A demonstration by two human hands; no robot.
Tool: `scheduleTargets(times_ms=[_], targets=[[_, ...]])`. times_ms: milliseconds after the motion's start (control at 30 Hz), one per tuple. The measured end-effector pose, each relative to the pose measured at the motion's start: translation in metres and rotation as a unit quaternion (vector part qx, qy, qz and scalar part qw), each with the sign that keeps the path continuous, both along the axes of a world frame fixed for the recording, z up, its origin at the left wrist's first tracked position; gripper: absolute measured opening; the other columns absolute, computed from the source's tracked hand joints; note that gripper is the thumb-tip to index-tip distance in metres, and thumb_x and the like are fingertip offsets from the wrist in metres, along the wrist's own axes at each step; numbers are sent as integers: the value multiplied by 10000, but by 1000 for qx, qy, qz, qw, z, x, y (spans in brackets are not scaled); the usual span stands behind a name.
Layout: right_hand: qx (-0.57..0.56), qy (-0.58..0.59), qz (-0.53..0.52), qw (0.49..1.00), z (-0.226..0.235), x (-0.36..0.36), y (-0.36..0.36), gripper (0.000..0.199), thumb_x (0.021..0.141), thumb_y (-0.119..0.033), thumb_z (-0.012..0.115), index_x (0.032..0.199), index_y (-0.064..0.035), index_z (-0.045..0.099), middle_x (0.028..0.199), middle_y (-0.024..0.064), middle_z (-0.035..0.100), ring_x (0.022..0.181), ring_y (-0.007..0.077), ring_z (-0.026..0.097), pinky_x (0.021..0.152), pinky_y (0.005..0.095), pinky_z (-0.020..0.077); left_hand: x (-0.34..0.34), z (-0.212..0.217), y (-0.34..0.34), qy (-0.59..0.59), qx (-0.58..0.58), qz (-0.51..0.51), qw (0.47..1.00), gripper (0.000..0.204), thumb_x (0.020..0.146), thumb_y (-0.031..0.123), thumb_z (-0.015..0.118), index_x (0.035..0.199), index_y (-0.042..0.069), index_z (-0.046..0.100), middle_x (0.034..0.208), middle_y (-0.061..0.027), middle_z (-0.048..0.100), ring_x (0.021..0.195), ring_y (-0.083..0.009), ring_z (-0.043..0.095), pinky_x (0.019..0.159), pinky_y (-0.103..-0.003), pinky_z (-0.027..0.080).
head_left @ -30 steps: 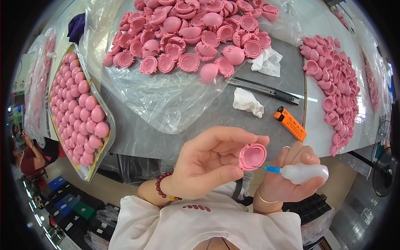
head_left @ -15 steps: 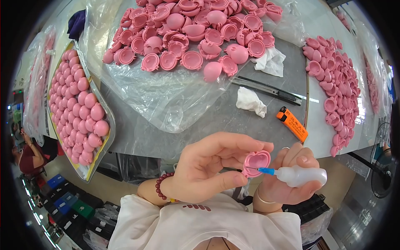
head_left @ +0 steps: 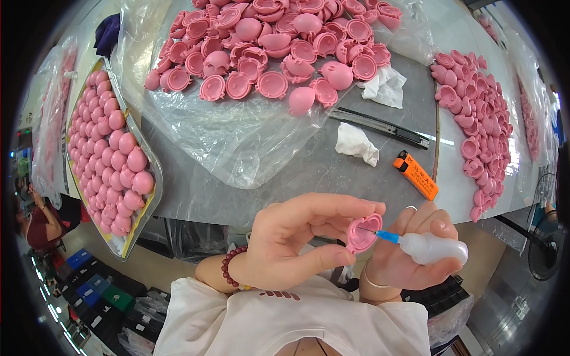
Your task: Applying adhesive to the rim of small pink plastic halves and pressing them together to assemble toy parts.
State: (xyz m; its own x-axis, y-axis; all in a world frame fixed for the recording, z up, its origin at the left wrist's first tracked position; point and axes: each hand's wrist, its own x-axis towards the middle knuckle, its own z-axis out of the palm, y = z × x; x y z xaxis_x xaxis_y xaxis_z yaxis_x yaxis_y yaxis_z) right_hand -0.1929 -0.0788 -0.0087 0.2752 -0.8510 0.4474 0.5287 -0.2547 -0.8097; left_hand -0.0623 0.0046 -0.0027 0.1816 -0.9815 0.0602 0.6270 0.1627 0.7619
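Observation:
Between the thumb and fingers of my left hand (head_left: 297, 240) is a pink plastic half shell (head_left: 361, 235), its hollow side turned toward the right. My right hand (head_left: 409, 261) is wrapped round a small white squeeze bottle (head_left: 432, 249) lying nearly sideways. A blue needle tip (head_left: 387, 236) on the bottle points left, and its thin needle reaches into the shell's hollow. Both hands are just in front of the table's near edge. Beyond them, a heap of pink half shells (head_left: 272, 85) rests on a clear plastic sheet (head_left: 237, 160).
On the left stands a tray (head_left: 155, 202) of round pink pieces. An orange lighter (head_left: 415, 175), a crumpled white tissue (head_left: 356, 144) and a black utility knife (head_left: 383, 127) lie on the grey table (head_left: 285, 178). More pink shells (head_left: 473, 130) are piled at the right.
The shell has turned and shifted slightly left and down in my left hand. The needle tip has moved slightly up and right, now angled up to the left into the hollow.

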Motion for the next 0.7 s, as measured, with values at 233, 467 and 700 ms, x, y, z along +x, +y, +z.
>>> scheduleTargets(times_ms=[233, 467, 700], targets=[[7, 18, -23, 1000, 0, 2, 2, 489, 832, -426, 406, 962, 27, 538, 612, 5, 371, 502, 76, 284, 380, 210, 199, 0, 1, 1, 12, 14, 1, 1000, 435, 687, -24, 627, 1067, -71, 419, 1079, -309, 453, 1006, -263, 501, 852, -331, 407], [11, -14, -2, 1000, 4, 1, 1, 482, 831, -414, 414, 950, 37, 535, 588, -3, 327, 507, 80, 270, 389, 215, 201, 3, 1, 2, -10, 17, -5, 1000, 441, 681, -26, 634, 1065, -74, 422, 1084, -301, 454, 1005, -266, 501, 853, -338, 409], [13, -29, -12, 999, 5, 0, -1, 495, 829, -407, 428, 966, 59, 521, 577, -8, 295, 532, 87, 265, 413, 222, 202, 4, 3, 2, -63, 22, 5, 998, 440, 671, -16, 650, 1054, -84, 445, 1074, -303, 459, 1000, -278, 504, 852, -352, 410]])
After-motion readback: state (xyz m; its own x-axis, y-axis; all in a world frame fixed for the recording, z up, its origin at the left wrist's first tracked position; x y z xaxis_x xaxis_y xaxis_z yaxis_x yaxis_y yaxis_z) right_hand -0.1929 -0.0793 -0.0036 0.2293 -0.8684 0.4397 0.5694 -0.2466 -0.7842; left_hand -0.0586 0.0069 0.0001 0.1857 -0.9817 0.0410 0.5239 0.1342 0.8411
